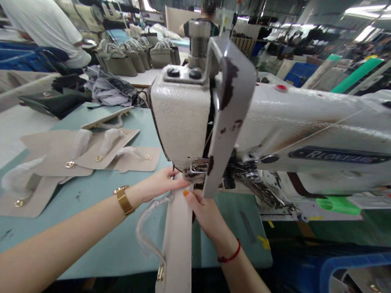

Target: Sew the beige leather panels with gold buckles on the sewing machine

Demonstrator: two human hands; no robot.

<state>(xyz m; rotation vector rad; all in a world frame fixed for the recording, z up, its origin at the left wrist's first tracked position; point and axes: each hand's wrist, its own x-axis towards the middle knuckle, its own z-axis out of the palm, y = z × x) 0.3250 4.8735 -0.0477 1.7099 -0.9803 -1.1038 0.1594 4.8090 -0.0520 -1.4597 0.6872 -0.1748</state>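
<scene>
A beige bag panel [179,240] runs from the near edge of the table up under the head of a white sewing machine [180,118]. It carries a plastic-wrapped handle [143,228] and a gold clasp on its left side. My left hand [165,182] pinches the panel's left edge just below the machine head, thumb lying across the top. On the right edge, my right hand [203,209] grips the same panel with the thumb on top; its fingers are partly hidden beneath. The needle area is mostly covered by the machine head and my hands.
More beige panels [104,150] with wrapped handles lie on the green table [100,228] at left. Behind them are a dark bag piece [58,101] and finished bags [122,61]. A person [51,28] stands back left. A blue bin [351,264] is at lower right.
</scene>
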